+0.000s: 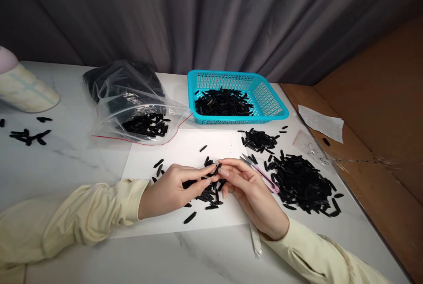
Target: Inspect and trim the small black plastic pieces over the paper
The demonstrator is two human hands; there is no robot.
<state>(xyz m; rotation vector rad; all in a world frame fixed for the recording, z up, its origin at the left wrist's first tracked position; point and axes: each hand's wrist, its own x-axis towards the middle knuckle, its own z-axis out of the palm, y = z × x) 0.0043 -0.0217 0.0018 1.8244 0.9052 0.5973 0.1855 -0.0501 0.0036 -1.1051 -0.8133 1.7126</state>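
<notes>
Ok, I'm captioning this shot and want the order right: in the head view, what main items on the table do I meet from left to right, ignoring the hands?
Pale bottle-like object → clear zip bag → turquoise basket → large heap of black pieces.

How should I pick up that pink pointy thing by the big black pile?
Probably by its rounded pink end, from above. That end lies beside the big black pile, away from the pointed metal tips. The right hand crowds the other side.
</notes>
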